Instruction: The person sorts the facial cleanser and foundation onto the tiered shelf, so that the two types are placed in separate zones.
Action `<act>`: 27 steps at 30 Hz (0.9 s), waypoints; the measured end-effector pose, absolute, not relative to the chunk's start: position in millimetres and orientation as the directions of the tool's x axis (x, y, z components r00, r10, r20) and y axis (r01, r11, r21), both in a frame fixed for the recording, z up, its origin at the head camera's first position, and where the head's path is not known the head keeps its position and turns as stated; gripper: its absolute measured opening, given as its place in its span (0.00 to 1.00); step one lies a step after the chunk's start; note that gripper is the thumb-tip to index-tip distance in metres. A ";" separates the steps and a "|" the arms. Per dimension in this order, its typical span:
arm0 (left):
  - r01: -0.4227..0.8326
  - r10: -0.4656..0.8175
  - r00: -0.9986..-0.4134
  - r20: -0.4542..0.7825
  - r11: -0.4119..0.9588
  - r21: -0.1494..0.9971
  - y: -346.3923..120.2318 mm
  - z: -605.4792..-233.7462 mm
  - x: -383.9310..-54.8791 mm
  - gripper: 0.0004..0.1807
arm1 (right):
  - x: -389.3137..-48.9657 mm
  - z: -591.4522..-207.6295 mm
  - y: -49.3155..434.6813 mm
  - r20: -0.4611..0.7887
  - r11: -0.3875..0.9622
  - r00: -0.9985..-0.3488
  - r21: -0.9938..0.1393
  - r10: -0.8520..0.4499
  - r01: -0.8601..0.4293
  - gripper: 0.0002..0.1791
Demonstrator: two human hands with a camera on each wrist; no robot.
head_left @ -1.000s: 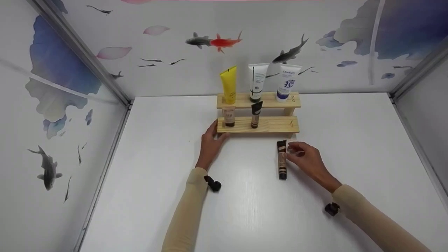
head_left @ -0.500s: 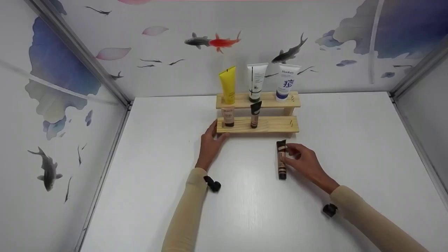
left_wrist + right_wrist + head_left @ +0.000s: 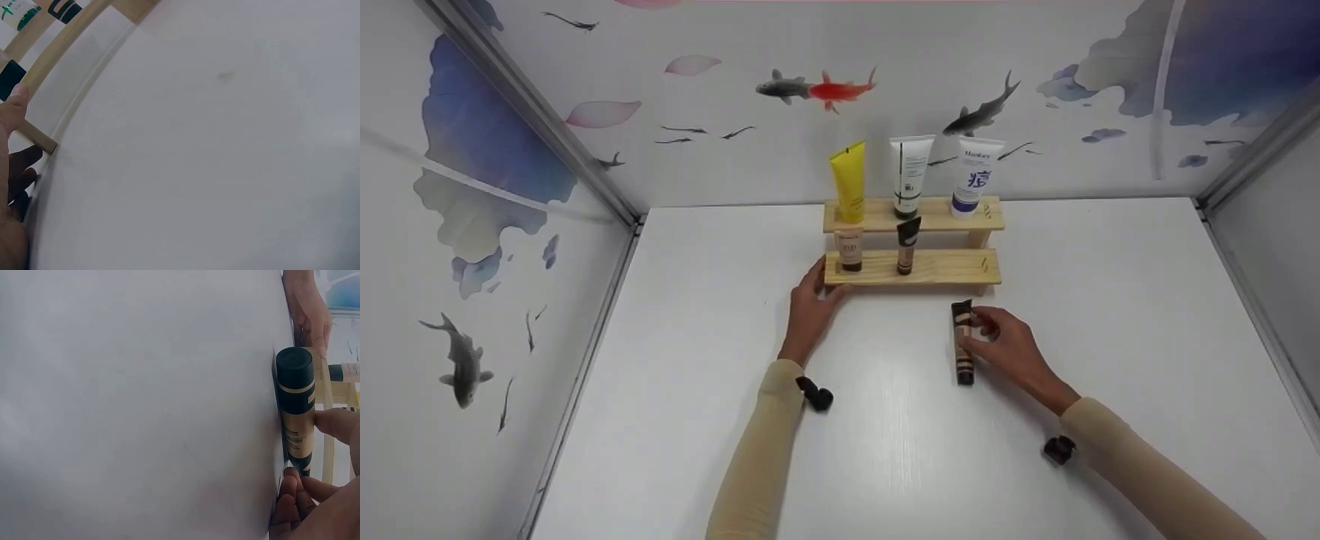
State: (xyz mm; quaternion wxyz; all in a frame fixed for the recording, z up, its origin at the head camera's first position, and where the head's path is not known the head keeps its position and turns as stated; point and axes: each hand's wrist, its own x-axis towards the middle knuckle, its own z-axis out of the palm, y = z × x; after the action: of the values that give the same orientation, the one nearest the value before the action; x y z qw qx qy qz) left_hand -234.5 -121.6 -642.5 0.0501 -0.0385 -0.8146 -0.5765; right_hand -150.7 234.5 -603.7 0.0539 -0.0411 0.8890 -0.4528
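A brown-and-black cosmetic tube (image 3: 964, 358) lies on the white table in front of the rack, its black cap toward me. My right hand (image 3: 1014, 351) pinches it from the right; in the right wrist view the thumb (image 3: 334, 423) presses its side and the fingertips are at its flat end. At the left end of a two-step wooden rack (image 3: 952, 268), my left hand (image 3: 811, 313) grips the lower step. In the left wrist view its thumb (image 3: 18, 95) rests on the step's edge, with the other fingers below by the leg.
On the upper step stand a yellow tube (image 3: 850, 184), a white tube (image 3: 911, 176) and a white-and-blue tube (image 3: 976, 180). The lower step bears a small pink tube (image 3: 850, 247) and a dark tube (image 3: 907, 247). A printed wall (image 3: 720, 165) rises behind.
My right hand has moved slightly left, from beside the cosmetic tube onto it, and the thumb now overlaps its side. The left hand and the rack have stayed put.
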 end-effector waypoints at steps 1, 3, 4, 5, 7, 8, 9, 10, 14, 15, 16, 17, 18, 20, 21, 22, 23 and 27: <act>0.125 0.006 -0.991 0.130 0.331 0.935 -121.6 -642.6 -234.4 0.45 | -150.7 -603.7 234.0 -0.058 0.587 -0.991 -0.809 -0.121 -0.024 0.35; 0.134 0.008 -0.990 0.140 0.331 0.934 -121.6 -643.0 -234.5 0.45 | -151.0 -603.7 233.1 -0.062 0.589 -0.991 -0.808 -0.121 -0.021 0.34; 0.139 0.008 -0.989 0.145 0.330 0.934 -121.6 -643.2 -234.6 0.45 | -151.1 -603.5 232.5 -0.067 0.591 -0.990 -0.807 -0.120 -0.017 0.34; 0.143 0.009 -0.989 0.148 0.327 0.934 -121.6 -643.6 -234.8 0.45 | -151.2 -603.1 231.7 -0.073 0.593 -0.990 -0.805 -0.120 -0.012 0.33; 0.146 0.009 -0.988 0.151 0.328 0.933 -121.5 -644.1 -235.2 0.45 | -151.8 -601.9 229.8 -0.091 0.602 -0.989 -0.798 -0.119 0.001 0.31; 0.146 0.010 -0.988 0.152 0.330 0.933 -121.4 -644.3 -235.4 0.45 | -152.4 -601.5 229.0 -0.101 0.608 -0.988 -0.794 -0.118 0.009 0.30; 0.145 0.011 -0.989 0.151 0.335 0.931 -121.3 -644.5 -235.4 0.45 | -152.7 -600.6 228.0 -0.110 0.614 -0.987 -0.789 -0.119 0.014 0.28; 0.143 0.010 -0.989 0.148 0.333 0.932 -121.3 -644.6 -235.5 0.45 | -153.3 -599.5 226.8 -0.120 0.623 -0.986 -0.782 -0.117 0.021 0.27; 0.136 0.004 -0.990 0.143 0.336 0.932 -121.6 -644.9 -235.4 0.45 | -156.7 -596.1 222.6 -0.152 0.652 -0.982 -0.757 -0.116 0.040 0.24; 0.137 0.003 -0.990 0.144 0.337 0.932 -121.9 -645.0 -235.3 0.45 | -157.4 -595.3 221.8 -0.157 0.655 -0.980 -0.754 -0.118 0.042 0.23; 0.138 0.003 -0.989 0.145 0.337 0.931 -122.0 -645.0 -235.3 0.45 | -158.3 -594.5 221.3 -0.163 0.655 -0.980 -0.754 -0.115 0.049 0.23; 0.139 0.004 -0.989 0.147 0.337 0.931 -122.2 -645.3 -235.2 0.45 | -159.0 -594.1 221.1 -0.167 0.651 -0.979 -0.757 -0.114 0.053 0.23; 0.142 0.005 -0.989 0.148 0.335 0.932 -122.1 -645.2 -235.1 0.45 | -159.8 -593.6 221.3 -0.170 0.647 -0.979 -0.760 -0.110 0.059 0.23; 0.141 0.008 -0.989 0.147 0.338 0.931 -122.1 -645.4 -235.0 0.45 | -160.9 -592.5 222.7 -0.175 0.631 -0.979 -0.772 -0.103 0.071 0.23; 0.142 0.009 -0.989 0.147 0.338 0.930 -122.3 -645.6 -234.9 0.45 | -161.5 -592.0 223.8 -0.176 0.623 -0.979 -0.779 -0.099 0.077 0.22; 0.140 0.009 -0.989 0.146 0.339 0.930 -121.9 -645.6 -235.0 0.46 | -161.8 -591.0 225.6 -0.178 0.614 -0.980 -0.785 -0.094 0.083 0.22; 0.139 0.009 -0.989 0.145 0.340 0.930 -121.6 -645.8 -235.3 0.46 | -162.1 -589.9 227.3 -0.180 0.605 -0.979 -0.791 -0.092 0.089 0.22; 0.148 0.010 -0.988 0.154 0.347 0.926 -122.3 -645.7 -236.0 0.46 | -163.2 -583.3 233.2 -0.186 0.587 -0.979 -0.803 -0.086 0.102 0.23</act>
State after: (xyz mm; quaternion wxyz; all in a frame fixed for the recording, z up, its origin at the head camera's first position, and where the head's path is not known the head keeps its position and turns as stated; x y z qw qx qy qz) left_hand -236.0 -122.3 -645.7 0.0608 -0.0481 -0.8185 -0.5693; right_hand -163.2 233.2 -583.3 0.1030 0.0045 0.8847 -0.4546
